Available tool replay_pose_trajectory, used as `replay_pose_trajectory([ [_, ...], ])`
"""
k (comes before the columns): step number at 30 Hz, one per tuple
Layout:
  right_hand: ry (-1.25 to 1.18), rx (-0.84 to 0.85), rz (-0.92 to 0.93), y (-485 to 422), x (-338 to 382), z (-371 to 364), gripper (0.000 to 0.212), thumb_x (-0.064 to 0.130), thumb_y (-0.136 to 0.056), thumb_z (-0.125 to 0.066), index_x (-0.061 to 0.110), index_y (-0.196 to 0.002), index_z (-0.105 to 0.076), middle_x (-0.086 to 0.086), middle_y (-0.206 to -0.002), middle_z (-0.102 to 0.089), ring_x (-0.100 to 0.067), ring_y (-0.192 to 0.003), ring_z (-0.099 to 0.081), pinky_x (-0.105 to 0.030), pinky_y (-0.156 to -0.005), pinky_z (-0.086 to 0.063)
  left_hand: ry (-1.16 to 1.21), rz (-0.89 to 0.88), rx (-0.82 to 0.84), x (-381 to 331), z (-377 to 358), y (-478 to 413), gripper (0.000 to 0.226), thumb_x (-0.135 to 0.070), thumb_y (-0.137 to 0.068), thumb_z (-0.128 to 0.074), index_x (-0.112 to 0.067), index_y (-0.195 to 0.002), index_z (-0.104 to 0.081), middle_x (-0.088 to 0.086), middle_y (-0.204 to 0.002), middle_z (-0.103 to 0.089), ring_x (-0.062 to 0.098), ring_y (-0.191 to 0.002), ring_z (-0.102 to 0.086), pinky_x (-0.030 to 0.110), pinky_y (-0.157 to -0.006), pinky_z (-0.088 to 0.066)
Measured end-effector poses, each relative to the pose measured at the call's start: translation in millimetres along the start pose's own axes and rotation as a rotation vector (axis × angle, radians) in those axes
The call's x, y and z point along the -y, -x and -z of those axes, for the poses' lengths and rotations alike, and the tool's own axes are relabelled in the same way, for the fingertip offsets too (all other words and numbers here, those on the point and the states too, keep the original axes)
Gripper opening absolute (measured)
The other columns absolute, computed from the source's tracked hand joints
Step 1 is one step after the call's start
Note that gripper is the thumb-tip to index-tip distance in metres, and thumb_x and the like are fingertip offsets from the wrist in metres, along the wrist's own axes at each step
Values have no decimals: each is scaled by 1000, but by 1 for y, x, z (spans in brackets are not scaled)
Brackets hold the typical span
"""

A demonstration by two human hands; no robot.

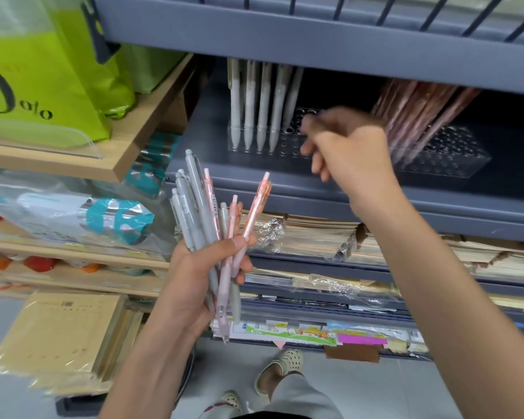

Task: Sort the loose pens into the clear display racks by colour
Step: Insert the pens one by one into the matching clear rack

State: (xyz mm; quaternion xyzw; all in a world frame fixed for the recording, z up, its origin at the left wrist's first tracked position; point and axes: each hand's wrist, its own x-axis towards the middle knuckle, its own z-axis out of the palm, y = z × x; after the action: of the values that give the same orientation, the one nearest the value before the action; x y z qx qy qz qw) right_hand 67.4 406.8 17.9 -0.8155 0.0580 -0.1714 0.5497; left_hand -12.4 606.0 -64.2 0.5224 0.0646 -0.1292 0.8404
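— Below and left of our right hand, entry one: our left hand, forearm rising from the lower edge, thumb and fingers wrapped round a fanned bundle of loose pens, grey ones on its left side, pink ones on its right, clicker ends up.
— Entry two, the right hand?
— Arm stretched up and forward from the lower right, wrist bent, back of the hand toward us, fingers curled downward. It is blurred; we cannot tell whether those fingers pinch a pen or nothing.
— Do the two hands touch?
— No; we record them well apart.
— And what do we list beyond it?
— Just left of its knuckles, a clear rack with a row of grey pens standing upright, tips down. Just right of its wrist, a second clear rack holding pink pens, leaning. Both racks stand on a grey shelf that runs beneath the hand.
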Motion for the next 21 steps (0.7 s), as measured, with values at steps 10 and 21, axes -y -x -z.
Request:
replay_pose_trajectory([
  [10,-195,365,-250,78,-25,27,13,21,-85,-74,9,-91,-76,2,-74,-68,-5,-58,-49,-18,-50,-37,-12,50,130,17,-32,2,8,-14,-70,-72,-10,-71,-80,18,-75,-72,19,-49,-60,26,-44,-48],
  [21,-530,-93,-122,62,-39,113,13,22,-107,-36,10,-104,-40,-20,-88,-73,-25,-63,-67,-29,-57,-54,126,58,128,27,-92,0,35,-7,-72,-67,-3,-106,-61,5,-71,-60,13,-40,-46,22,-38,-40],
])
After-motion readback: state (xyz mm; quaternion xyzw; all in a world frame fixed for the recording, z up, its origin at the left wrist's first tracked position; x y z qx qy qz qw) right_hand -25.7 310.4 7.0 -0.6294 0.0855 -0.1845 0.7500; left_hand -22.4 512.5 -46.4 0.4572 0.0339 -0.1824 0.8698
